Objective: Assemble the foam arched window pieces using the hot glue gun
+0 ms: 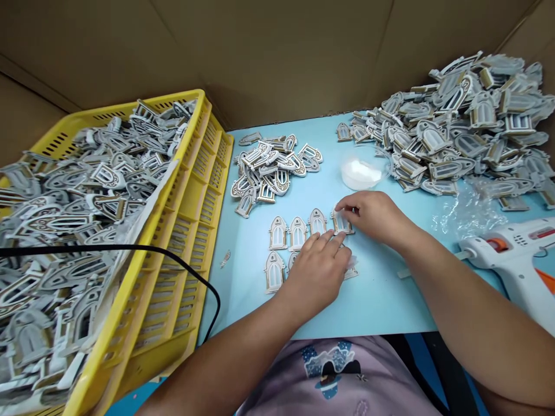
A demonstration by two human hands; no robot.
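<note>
Small arched window-shaped pieces, white and grey with brownish edges, lie in two rows on the light blue table top (247,312). At the right end of the upper row is one arched window piece (342,222); my right hand (373,216) has its fingers bent together at the top of it. Whatever may be between those fingertips is hidden. My left hand (323,268) lies over the lower row with fingers stretched out, covering most of those pieces. A bit of translucent material (352,263) shows beside its fingers. Another arched window piece (274,271) is uncovered at the lower left.
A yellow crate (182,231) full of similar pieces stands left, with a black cable (173,254) across it. A smaller pile (269,167) and a large heap (459,127) lie behind. A clear bowl (364,170) holds white material. A glue gun (507,248) lies right.
</note>
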